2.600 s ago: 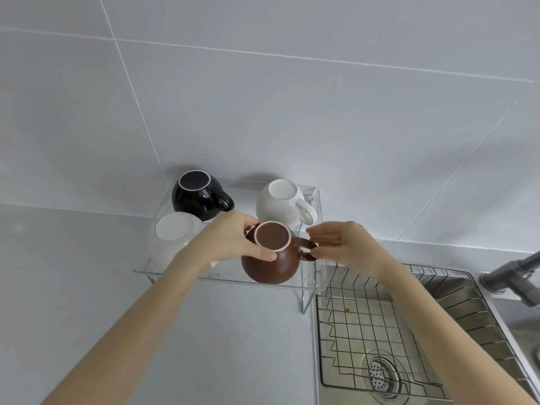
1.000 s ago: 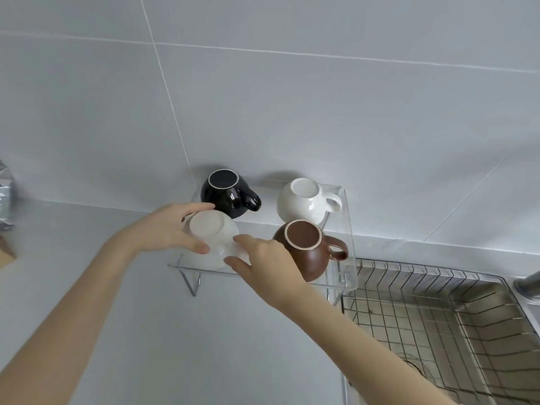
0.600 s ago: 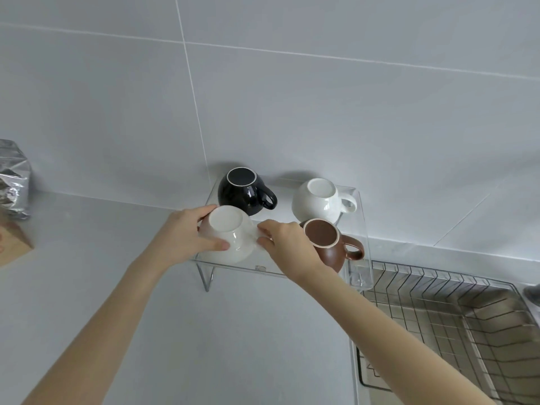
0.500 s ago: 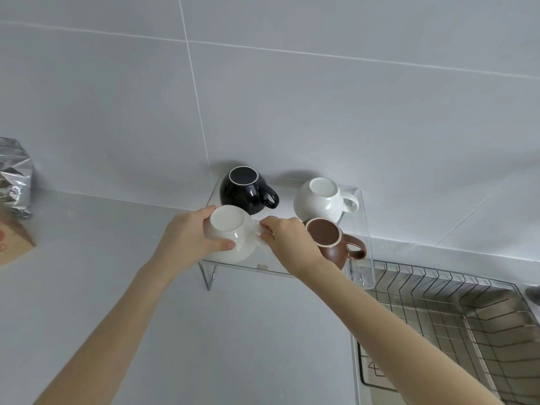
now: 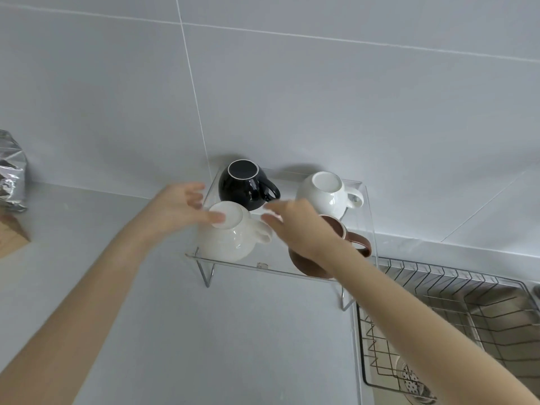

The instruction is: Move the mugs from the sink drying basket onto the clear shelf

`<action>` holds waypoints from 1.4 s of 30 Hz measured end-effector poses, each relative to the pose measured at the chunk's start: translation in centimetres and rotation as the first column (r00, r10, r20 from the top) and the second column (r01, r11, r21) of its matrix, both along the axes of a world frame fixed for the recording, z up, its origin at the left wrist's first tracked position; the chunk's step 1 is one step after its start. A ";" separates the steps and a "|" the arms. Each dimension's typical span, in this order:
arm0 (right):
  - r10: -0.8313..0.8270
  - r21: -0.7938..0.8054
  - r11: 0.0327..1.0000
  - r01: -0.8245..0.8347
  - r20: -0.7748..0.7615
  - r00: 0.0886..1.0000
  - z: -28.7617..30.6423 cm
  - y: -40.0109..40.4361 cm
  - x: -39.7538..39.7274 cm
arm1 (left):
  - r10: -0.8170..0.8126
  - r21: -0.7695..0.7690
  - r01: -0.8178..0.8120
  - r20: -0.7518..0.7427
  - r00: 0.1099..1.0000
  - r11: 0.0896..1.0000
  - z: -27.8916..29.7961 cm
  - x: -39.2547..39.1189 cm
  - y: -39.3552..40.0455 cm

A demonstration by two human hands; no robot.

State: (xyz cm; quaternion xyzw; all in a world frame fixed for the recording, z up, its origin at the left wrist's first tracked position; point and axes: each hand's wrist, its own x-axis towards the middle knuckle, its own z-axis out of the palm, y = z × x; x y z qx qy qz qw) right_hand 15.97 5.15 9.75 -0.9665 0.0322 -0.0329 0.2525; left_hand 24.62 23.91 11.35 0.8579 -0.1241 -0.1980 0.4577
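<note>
Several round mugs stand upside down on the clear shelf (image 5: 230,262) against the tiled wall. A black mug (image 5: 244,185) is at the back left and a white mug (image 5: 327,194) at the back right. A cream mug (image 5: 230,238) is at the front left. A brown mug (image 5: 355,244) at the front right is partly hidden by my right wrist. My left hand (image 5: 178,209) hovers at the cream mug's left with its fingers spread, fingertips over the base. My right hand (image 5: 298,226) is open just right of that mug's handle.
A wire drying basket (image 5: 455,311) sits in the steel sink at the lower right, with the drain (image 5: 412,381) beneath it. A silver foil bag (image 5: 11,176) and a wooden piece (image 5: 13,238) are at the far left on the grey counter (image 5: 204,346).
Both hands were gripping the cream mug on the shelf's front left; now they have let go and their fingers are spread, drawing back slightly. The mug stays on the shelf.
</note>
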 end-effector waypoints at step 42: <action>-0.175 0.388 0.906 0.167 -0.014 0.984 4.2 -4.9 3.9 | -0.102 0.229 0.041 0.262 0.960 0.973 2.0 2.8 -8.7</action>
